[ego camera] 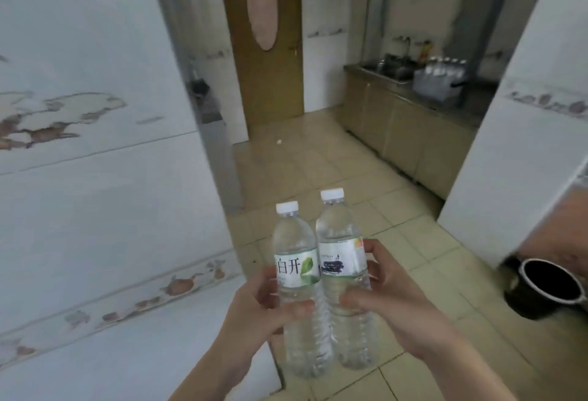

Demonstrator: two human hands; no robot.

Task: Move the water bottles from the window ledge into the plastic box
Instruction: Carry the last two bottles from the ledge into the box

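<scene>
I carry two clear water bottles upright and side by side in front of me. My left hand (265, 306) grips the left bottle (297, 260), which has a green leaf label and a white cap. My right hand (386, 305) grips the right bottle (342, 254), which has a dark-printed label and a white cap. Far ahead on the right, a translucent plastic box (437, 87) stands on the kitchen counter with several bottles standing in it. The window ledge is not in view.
A tiled floor (318, 171) leads to a brown door (264, 60) at the back. The counter with a sink (386, 71) runs along the right. White tiled walls flank the passage. A dark mug (545, 289) sits at the right edge.
</scene>
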